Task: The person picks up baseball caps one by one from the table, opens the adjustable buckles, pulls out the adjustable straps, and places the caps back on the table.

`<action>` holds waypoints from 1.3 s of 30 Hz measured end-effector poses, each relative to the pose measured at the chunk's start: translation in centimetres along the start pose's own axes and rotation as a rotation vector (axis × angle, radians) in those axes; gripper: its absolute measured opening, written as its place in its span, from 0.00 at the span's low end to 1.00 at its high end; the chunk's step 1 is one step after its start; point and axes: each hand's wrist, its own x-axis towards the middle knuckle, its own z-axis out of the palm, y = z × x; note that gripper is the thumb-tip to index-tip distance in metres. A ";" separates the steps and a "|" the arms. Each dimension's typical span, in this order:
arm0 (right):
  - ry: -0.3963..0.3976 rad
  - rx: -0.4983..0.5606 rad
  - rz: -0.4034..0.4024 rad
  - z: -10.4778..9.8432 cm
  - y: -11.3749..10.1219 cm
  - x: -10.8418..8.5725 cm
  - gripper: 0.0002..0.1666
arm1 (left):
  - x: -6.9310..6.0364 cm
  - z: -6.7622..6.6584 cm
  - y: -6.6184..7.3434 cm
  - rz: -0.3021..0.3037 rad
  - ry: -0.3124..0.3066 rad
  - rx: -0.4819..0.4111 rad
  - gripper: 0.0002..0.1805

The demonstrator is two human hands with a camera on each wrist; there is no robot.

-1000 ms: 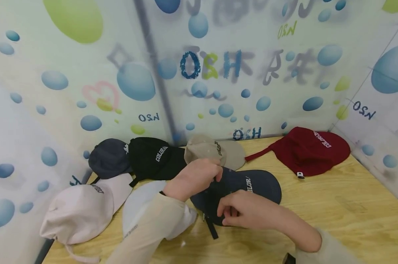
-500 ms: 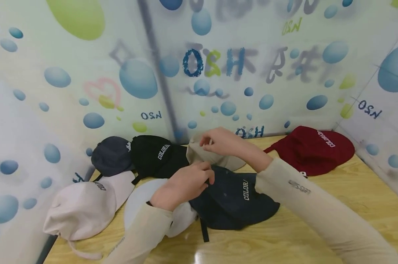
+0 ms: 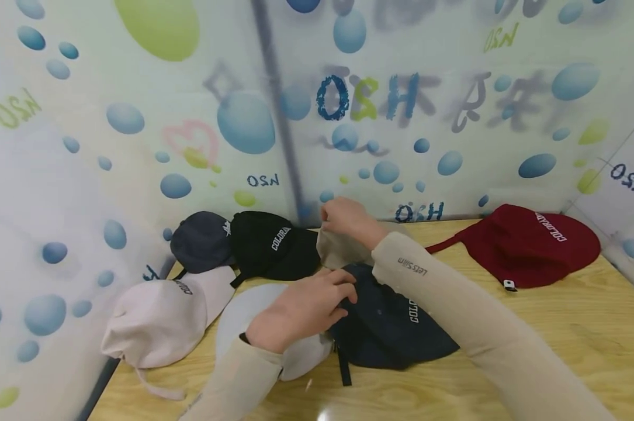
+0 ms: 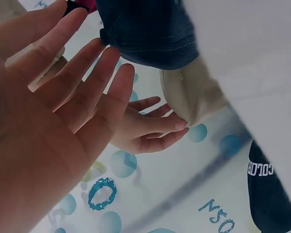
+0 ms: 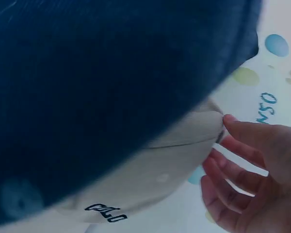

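In the head view, my right hand (image 3: 350,219) reaches over the navy cap (image 3: 385,327) to the beige cap (image 3: 340,250) by the wall. Its thumb and fingers pinch the edge of the beige cap (image 5: 179,160), as the right wrist view shows. My left hand (image 3: 301,307) is above the white cap (image 3: 238,307) and the near side of the navy cap. In the left wrist view, the left hand's fingers (image 4: 89,104) are spread and nearly straight, their tips close to the navy cap (image 4: 150,34); contact cannot be told. My right sleeve hides part of the navy cap.
A black cap (image 3: 266,248) and a dark blue-grey cap (image 3: 201,242) sit at the back left. Nearer on the left lies a pale pink cap (image 3: 159,324). A dark red cap (image 3: 522,248) lies far right on the wooden table (image 3: 558,351), against the patterned wall (image 3: 432,105).
My right hand has gone from the navy cap up and back to the beige cap, taking its edge. My left hand's fingers have loosened at the navy cap. The head view has shifted left.
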 end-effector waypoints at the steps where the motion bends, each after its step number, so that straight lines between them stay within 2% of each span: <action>1: 0.015 0.006 0.005 0.1 0.0 0.1 0.07 | 0.0 -0.1 0.1 -0.002 -0.002 -0.002 0.11; 2: 0.030 0.008 0.010 0.3 -0.1 0.1 0.08 | 0.0 -0.1 0.1 -0.003 0.001 -0.004 0.11; 6: 0.060 0.024 0.000 0.5 -0.2 0.4 0.27 | 0.1 -0.3 0.1 0.001 0.017 -0.004 0.10; 8: 0.067 0.041 0.002 0.4 -0.1 0.5 0.30 | 0.1 -0.3 0.0 0.004 0.025 -0.002 0.10; 11: 0.082 0.077 0.023 0.1 0.5 0.1 0.28 | 0.4 -0.3 0.1 0.008 0.019 -0.011 0.11; 15: 0.131 0.102 0.070 -0.7 1.5 -0.7 0.09 | 0.8 -0.3 0.3 0.013 0.006 -0.015 0.11; 17: 0.146 0.126 0.099 -1.2 1.9 -1.1 0.03 | 0.9 -0.3 0.3 0.014 0.004 -0.010 0.11; 18: 0.155 0.139 0.112 -1.5 2.1 -1.3 0.08 | 0.9 -0.3 0.3 0.013 0.003 -0.008 0.11; 21: 0.175 0.197 0.143 -2.4 2.6 -1.8 0.11 | 0.8 -0.3 0.1 0.009 0.005 -0.002 0.11; 29: 0.271 0.386 0.170 -5.2 4.1 -4.2 0.13 | 0.7 -0.3 -0.1 -0.009 -0.004 -0.029 0.11; 33: 0.309 0.467 0.163 -6.5 4.6 -5.7 0.13 | 0.6 -0.5 -0.2 0.003 0.007 -0.049 0.11; 39: 0.367 0.565 0.111 -8.2 4.8 -8.0 0.11 | 0.6 -1.3 0.1 -0.006 0.013 -0.069 0.11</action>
